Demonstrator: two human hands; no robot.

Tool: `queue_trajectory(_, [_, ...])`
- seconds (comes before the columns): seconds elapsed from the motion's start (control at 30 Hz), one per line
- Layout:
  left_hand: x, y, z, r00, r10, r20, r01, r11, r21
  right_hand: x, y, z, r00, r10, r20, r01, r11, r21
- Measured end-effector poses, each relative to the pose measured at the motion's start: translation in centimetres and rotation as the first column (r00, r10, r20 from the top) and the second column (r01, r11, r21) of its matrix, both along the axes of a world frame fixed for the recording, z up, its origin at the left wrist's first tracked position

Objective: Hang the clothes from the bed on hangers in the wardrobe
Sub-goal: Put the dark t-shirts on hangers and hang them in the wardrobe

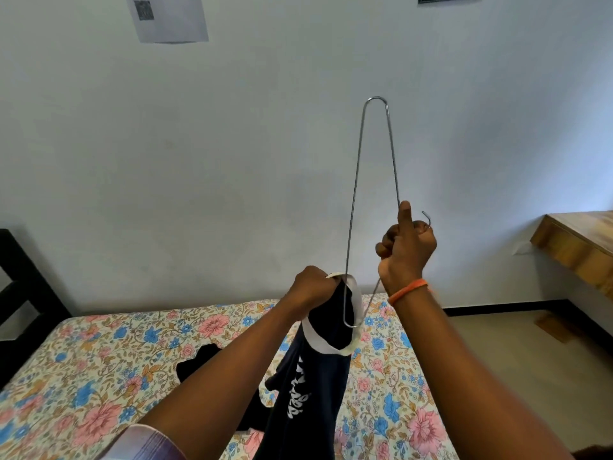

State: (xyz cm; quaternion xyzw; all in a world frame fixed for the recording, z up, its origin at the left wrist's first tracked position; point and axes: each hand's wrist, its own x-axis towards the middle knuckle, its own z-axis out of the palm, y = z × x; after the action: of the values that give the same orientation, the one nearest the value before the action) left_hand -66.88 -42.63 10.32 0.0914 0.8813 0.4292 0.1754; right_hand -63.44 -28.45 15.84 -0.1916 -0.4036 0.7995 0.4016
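Head view, looking forward and down. Pale wall fills the upper part of the view; a sheet of paper with a printed code is stuck on it near the top left. Bed with floral sheet spans the lower part of the view. Wooden worktop at right edge; dark bed frame at left edge. Dark garment lies on the bed, partly hidden behind the left forearm.

Navy T-shirt with white neck band and white print hangs above the bed, held up at the collar. Left hand is closed, gripping the collar band. Wire hanger stands tilted on end, one shoulder corner pointing up toward the wall, the other corner down inside the neck opening. Right hand is closed round the hanger near its hook, index finger straight along the wire; hook tip shows just right of the knuckles. Orange band on the right wrist.
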Motion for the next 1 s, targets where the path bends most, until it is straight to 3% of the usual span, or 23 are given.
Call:
queue_trajectory(0.13, [0.2,-0.4,2.0,0.993,0.016,0.116,-0.033,0.989,0.143,-1.1,-1.4,-0.8,1.000,0.028,-0.015,-0.029,0.991,-0.131])
queue_trajectory(0.27, [0.0,-2.0,5.1,0.977,-0.004,0.214,-0.056,0.961,0.272,-1.3,-2.1,-3.1,0.996,0.086,0.016,-0.083,0.987,-0.137])
queue_trajectory(0.43, [-2.4,-4.2,8.4,0.960,0.065,0.272,-0.176,0.896,0.407,-0.9,-3.0,-6.4,0.945,0.274,0.176,-0.289,0.955,0.064])
queue_trajectory(0.57, [-4.6,-6.4,9.9,0.945,0.155,0.288,-0.259,0.891,0.372,-0.1,-2.5,-6.9,0.918,0.244,0.313,-0.351,0.869,0.349])
queue_trajectory(0.7, [-5.5,-8.1,11.2,0.946,0.311,0.088,-0.322,0.887,0.331,0.6,-1.6,-7.4,0.911,0.139,0.389,-0.350,0.759,0.549])
queue_trajectory(0.83, [-6.1,-8.5,10.9,0.908,0.330,-0.259,-0.312,0.944,0.109,0.8,-1.1,-8.6,0.888,0.049,0.458,-0.369,0.669,0.645])
queue_trajectory(0.9, [-6.2,-8.6,10.9,0.897,0.293,-0.329,-0.303,0.953,0.022,0.9,-0.9,-9.0,0.893,0.032,0.449,-0.364,0.639,0.678])
queue_trajectory(1.0, [-6.5,-9.4,11.3,0.920,0.244,-0.306,-0.276,0.959,-0.066,1.4,-0.2,-9.8,0.865,0.071,0.496,-0.452,0.536,0.712])
